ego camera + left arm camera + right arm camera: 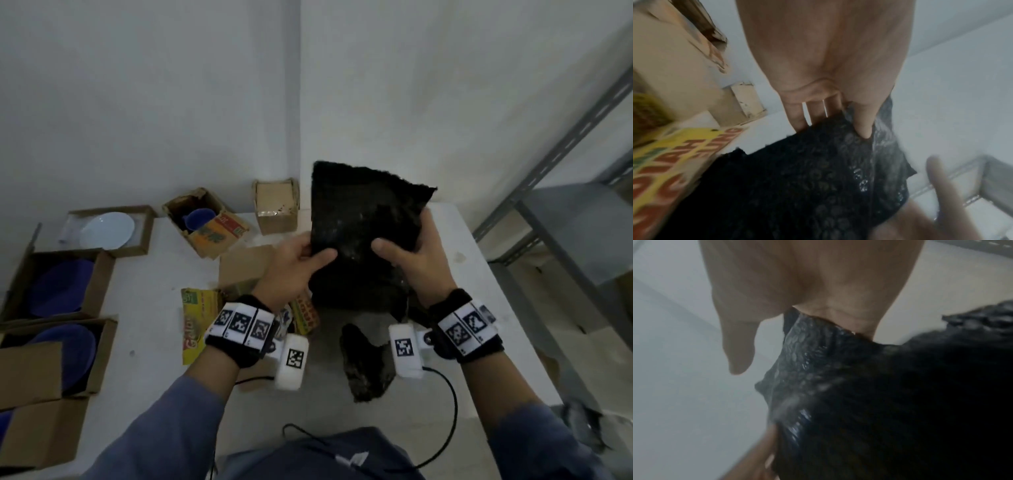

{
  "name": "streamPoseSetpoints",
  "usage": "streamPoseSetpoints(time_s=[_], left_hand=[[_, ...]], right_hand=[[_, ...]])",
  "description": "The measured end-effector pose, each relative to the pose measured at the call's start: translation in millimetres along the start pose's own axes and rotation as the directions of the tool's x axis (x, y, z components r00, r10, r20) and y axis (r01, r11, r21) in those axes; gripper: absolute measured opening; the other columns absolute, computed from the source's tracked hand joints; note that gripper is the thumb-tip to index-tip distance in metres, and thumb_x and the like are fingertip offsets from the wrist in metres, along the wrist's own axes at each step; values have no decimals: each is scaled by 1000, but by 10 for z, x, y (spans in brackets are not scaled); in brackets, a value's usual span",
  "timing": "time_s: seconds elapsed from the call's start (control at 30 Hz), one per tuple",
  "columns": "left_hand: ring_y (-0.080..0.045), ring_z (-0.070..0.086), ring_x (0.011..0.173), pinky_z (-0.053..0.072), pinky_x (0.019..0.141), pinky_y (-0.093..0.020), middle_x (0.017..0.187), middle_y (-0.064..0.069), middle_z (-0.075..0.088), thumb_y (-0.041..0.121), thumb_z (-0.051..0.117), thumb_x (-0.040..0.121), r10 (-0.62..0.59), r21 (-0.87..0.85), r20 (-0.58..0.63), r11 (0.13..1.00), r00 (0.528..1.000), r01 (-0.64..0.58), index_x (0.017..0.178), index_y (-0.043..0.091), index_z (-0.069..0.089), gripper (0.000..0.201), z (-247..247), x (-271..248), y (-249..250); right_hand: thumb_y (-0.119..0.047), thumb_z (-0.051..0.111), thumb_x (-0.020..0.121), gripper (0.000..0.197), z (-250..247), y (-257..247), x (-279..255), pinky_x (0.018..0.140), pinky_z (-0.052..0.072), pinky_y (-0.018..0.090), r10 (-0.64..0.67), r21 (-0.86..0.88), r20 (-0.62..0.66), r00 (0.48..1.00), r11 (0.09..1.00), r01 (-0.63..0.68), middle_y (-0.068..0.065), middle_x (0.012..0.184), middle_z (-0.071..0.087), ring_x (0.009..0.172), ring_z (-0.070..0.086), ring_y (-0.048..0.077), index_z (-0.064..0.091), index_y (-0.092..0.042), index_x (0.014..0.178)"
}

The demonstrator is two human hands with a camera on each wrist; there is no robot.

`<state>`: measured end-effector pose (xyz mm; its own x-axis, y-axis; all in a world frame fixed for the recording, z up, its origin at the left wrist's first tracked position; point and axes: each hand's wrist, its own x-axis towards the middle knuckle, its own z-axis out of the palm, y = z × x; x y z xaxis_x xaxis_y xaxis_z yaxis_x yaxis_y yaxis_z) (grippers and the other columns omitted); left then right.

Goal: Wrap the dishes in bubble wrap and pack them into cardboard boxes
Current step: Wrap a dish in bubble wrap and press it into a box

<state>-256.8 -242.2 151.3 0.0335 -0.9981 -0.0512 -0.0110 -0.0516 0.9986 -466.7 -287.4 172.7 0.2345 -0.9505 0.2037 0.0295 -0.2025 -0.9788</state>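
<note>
Head view: left hand (291,263) and right hand (414,253) hold a black sheet of bubble wrap (363,222) upright above the white tabletop (154,308) | each grip pinches a side edge, thumb in front | open cardboard box with pale round plate (108,229) lies far left.

Grey-blue long sleeves (164,428) cover both forearms at the bottom of the frame. Each wrist wears a black strap (239,346) carrying a row of white tiles printed with black square codes, plus a white camera block (291,366) with one code; a black cable (448,411) trails from the right-hand block.
</note>
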Motion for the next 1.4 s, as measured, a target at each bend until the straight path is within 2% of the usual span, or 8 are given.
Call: streamPoseSetpoints(time_s=[0.23,0.43,0.6,0.9,1.03,1.17,1.27,1.4], left_hand=[[-21,68,105,55,91,-35,114,-13,69,9,61,95,111,-171,-160,975,981,-138,117,4,60,23,-206,288,580],[-9,67,104,53,95,-31,112,2,71,15,73,87,30,161,32,986,999,-34,113,17,66,27,-327,424,425],[-32,66,108,53,95,-44,112,-16,71,9,65,91,97,-30,-197,994,976,-105,113,2,67,23,-466,586,626],[-15,72,91,56,79,-26,96,-3,76,16,71,89,292,64,-399,955,869,-291,102,9,73,16,-829,788,1198],[-11,68,90,54,85,-29,96,-3,73,32,72,86,360,237,-471,931,805,-277,94,19,76,16,-1005,810,1168],[-6,61,106,47,83,-9,116,-8,62,27,76,84,439,353,-529,892,726,-282,98,10,74,22,-1089,759,1145],[-11,63,112,50,89,-18,117,-3,68,15,75,85,435,247,-477,900,764,-359,96,7,73,14,-1150,695,1183],[-15,70,90,54,82,-28,96,-5,74,2,70,86,488,217,-370,873,791,-437,101,3,71,15,-1172,615,1233]], right_hand=[[-5,72,86,14,104,177,-82,70,52,26,144,-76,-58,988,986,-148,5,88,75,81,71,15,71,-1,99],[-8,68,90,21,222,-167,452,81,57,35,57,68,-111,992,996,-49,10,102,75,97,71,25,70,-1,110],[4,65,88,32,276,-435,851,81,55,39,52,212,-82,995,977,-33,15,101,73,92,70,26,60,1,119],[6,67,86,78,616,-784,1246,80,59,43,-38,159,11,999,987,36,17,92,74,84,72,31,27,-24,146],[7,65,86,61,700,-774,1325,80,59,46,-70,123,8,997,990,69,22,92,72,83,70,38,42,-18,136],[2,70,80,44,709,-733,1376,88,56,46,-110,56,79,991,993,105,18,95,73,86,68,27,60,-10,122],[-4,73,77,38,706,-737,1406,91,54,44,-129,12,103,986,992,128,13,96,72,88,65,24,67,-13,114],[-2,68,83,20,714,-773,1469,83,56,32,-185,-107,88,979,975,194,9,92,73,85,66,16,74,-15,97]])
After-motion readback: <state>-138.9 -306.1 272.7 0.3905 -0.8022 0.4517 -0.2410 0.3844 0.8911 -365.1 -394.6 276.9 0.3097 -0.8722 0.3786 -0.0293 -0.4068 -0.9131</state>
